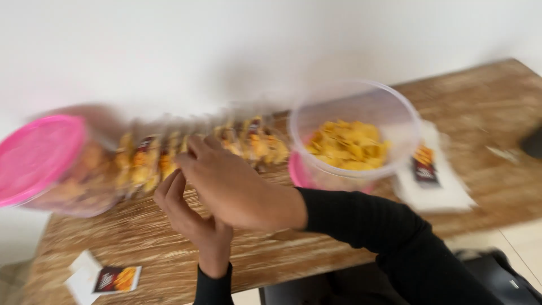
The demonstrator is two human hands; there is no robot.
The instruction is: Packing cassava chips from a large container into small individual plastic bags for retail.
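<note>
Wooden desk (pixel 141 237) carried a row of snack packets (pixel 197 148) beside both hands (pixel 220 192). Whether they gripped anything, I could not tell; reaching, they risked toppling the open tub of chips (pixel 353 135).

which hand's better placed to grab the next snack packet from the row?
Right, probably. The right hand lies over the left hand, fingertips already at the row of snack packets; the left sits lower, underneath.

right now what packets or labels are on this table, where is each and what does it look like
Row of small snack packets: along the table's far edge, behind both hands; yellow-orange with dark patches, blurred.
Flat packet: near left corner, on white paper; dark with an orange picture.
Dark label: on a white wrapper right of the open clear tub of yellow chips.
Lidded tub: far left, pink lid; no label discernible.
</note>
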